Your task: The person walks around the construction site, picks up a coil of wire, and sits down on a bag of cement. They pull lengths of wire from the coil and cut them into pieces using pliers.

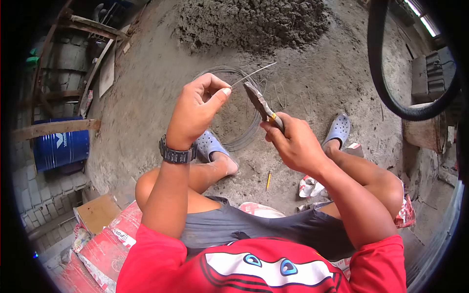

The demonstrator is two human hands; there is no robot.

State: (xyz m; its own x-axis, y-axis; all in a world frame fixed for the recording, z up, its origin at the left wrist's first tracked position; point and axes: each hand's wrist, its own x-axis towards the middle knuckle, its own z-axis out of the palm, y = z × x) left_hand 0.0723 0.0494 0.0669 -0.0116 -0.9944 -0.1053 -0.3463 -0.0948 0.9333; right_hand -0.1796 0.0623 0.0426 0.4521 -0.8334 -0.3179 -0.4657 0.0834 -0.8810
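My left hand (198, 110), with a dark watch on its wrist, pinches a thin metal wire (254, 74) between thumb and fingers. The wire's free end points up and to the right. In my right hand (296, 139) is a pair of pliers (256, 100) with a worn metal head and a bit of yellow near the grip. The head of the pliers is close below the wire. Beneath both hands, a coil of wire (251, 131) lies on the floor between my feet, partly hidden by my left hand. Bent wire pieces (281, 95) rest right of the coil.
A heap of wet grey mortar (254, 24) lies ahead on the concrete floor. Near my feet is a yellow pencil (268, 180). Red-and-white bags (105, 254) and a cardboard box (97, 213) sit at left, below a blue drum (61, 146). A black hose (391, 97) hangs at right.
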